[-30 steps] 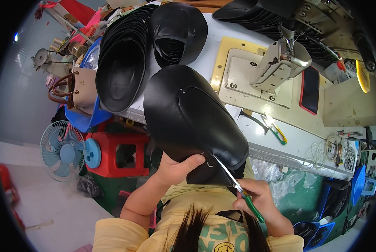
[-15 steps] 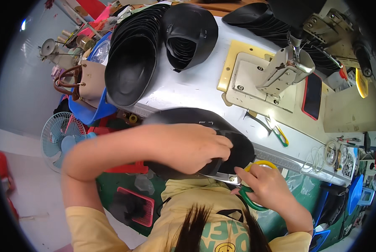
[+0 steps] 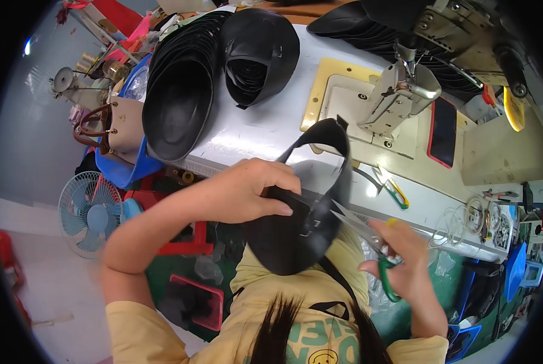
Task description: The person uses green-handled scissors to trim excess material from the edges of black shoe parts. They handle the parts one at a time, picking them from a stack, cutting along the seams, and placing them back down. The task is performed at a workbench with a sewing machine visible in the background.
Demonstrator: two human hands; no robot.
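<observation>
I see the left hand (image 3: pixel 262 188) grasping a curved black piece (image 3: pixel 290 252), its thumb and fingers pinching the material. The right hand (image 3: pixel 408 252) is wrapped about the handles of a pair of scissors (image 3: pixel 361 229); blur keeps me from telling how its fingers sit in the loops. The black piece lies between the two hands, close to the yellow shirt (image 3: pixel 256 315), and its looped upper end rises beyond the fingers. The blades point from the right hand toward that piece, though I can't make out whether they touch it. Ahead of both hands I have the white table (image 3: pixel 229 142). Small snips (image 3: pixel 396 191) lie on it just beyond the right hand, and past them stand the sewing machine (image 3: pixel 399 100) and a red-edged phone (image 3: pixel 444 133). Farther out ahead of the left hand sit a nested stack of black pieces (image 3: pixel 177 109) and, beside it, a rounder black bundle (image 3: pixel 259 51). Out to the left of the left hand I get a handbag (image 3: pixel 126 124) and, lower down, a pale blue fan (image 3: pixel 95 215).
</observation>
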